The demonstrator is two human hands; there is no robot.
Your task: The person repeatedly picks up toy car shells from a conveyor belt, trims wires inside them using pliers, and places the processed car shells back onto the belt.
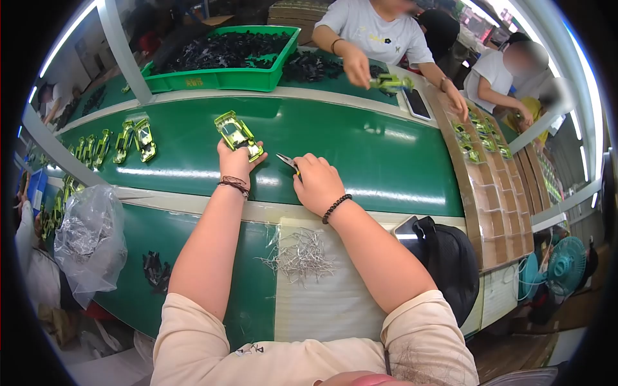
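The fingers (260, 159) of the left hand (235, 162) curl around the near end of a green car part (235, 132), held over the green table (360, 157). The right hand (320, 184) is wrapped around pliers (286, 159), whose tip is just beside the part, not touching. If the pointy tip slips, it could scratch the part or poke a finger. The thin wires (300, 254) lie jumbled, so picking one might drag others along.

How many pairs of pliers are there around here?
1 that I can see: the pliers in the right hand, tips pointing toward the green piece in the left hand. More may be hidden in the crowded background.
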